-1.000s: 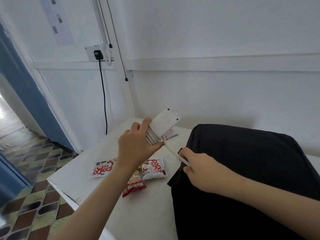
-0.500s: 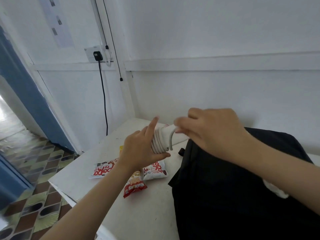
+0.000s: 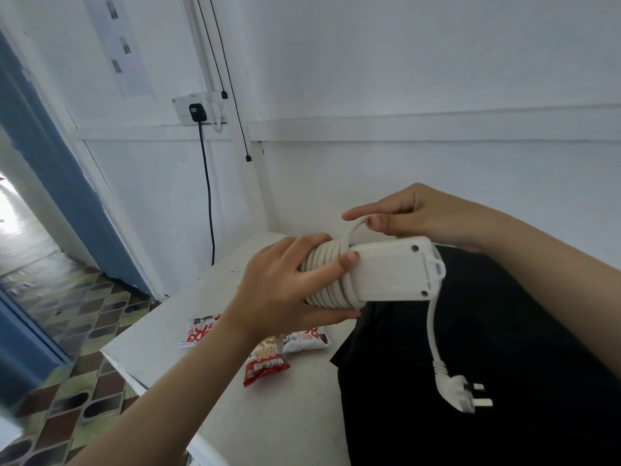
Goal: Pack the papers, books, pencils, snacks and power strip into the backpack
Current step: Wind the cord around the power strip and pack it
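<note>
My left hand [image 3: 285,284] grips the white power strip [image 3: 389,270] round the end where its cord is wound in several coils. My right hand [image 3: 413,213] pinches a loop of that cord [image 3: 353,230] just above the strip. The loose tail of the cord hangs from the strip's right end, and its white plug [image 3: 460,393] dangles over the black backpack [image 3: 487,381], which lies on the white table [image 3: 295,425]. Three snack packets lie on the table under my left arm: a red-and-white one [image 3: 198,332], a red peanut one [image 3: 265,363] and another white one [image 3: 305,339].
The table stands in a corner of white walls. A wall socket [image 3: 196,112] with a black plug and hanging cable is at the upper left. A blue door frame [image 3: 67,163] and a patterned tile floor [image 3: 67,331] lie to the left, beyond the table's edge.
The power strip has turned flat-side up and been raised over the backpack. My right hand has carried the cord round it again, and the plug now hangs free below.
</note>
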`<state>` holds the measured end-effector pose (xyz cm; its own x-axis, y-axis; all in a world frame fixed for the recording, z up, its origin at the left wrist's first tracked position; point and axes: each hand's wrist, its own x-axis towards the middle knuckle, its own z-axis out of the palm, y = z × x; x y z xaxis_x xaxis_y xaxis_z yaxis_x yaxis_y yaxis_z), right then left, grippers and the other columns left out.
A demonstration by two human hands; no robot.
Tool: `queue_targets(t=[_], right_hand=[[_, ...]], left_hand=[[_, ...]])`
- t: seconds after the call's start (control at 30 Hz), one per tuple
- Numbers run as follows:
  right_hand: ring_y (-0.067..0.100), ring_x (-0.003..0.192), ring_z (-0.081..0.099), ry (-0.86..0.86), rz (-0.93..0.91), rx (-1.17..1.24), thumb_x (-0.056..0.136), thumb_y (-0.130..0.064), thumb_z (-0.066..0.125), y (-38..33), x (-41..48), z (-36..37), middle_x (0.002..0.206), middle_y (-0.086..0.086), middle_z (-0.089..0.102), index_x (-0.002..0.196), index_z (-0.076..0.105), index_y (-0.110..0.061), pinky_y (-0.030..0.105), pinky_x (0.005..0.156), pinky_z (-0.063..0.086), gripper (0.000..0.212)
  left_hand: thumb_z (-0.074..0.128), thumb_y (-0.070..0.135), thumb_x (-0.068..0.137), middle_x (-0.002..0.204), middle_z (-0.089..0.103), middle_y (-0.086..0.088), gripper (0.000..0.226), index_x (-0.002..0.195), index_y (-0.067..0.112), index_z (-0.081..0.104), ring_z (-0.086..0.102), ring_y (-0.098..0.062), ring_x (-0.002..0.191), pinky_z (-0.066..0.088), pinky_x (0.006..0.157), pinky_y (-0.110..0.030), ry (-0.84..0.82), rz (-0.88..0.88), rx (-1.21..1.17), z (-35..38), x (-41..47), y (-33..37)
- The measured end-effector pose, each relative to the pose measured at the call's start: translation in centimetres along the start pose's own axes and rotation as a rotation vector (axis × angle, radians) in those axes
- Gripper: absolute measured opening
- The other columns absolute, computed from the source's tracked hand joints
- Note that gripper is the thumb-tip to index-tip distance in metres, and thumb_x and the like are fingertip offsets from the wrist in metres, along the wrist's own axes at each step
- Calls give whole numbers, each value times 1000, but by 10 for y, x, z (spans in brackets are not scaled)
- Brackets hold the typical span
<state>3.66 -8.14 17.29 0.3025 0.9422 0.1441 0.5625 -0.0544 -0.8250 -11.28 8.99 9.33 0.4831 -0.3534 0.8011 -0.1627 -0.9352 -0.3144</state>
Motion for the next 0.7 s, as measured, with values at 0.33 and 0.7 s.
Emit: queue_targets(t=[0.33,0.7], right_hand=[[12,57,54,304,62,-362,99,-20,41,58,-22,57,68,3,57,125,34,-26,27,56,47,28],[5,57,47,227,281,-239,100,-20,40,45,-19,86,73,-4,49,136,28,-10,17,49,36,40]], left_hand=[[57,69,73,102,67,-5,64,111,19,44,65,-17,79,46,64,-19,-25,-324,-80,-8,-1,-5],[56,68,70,99,69,-3,65,116,23,46,65,-18,74,39,65,-16,-126,-363,69,-8,6,-11]])
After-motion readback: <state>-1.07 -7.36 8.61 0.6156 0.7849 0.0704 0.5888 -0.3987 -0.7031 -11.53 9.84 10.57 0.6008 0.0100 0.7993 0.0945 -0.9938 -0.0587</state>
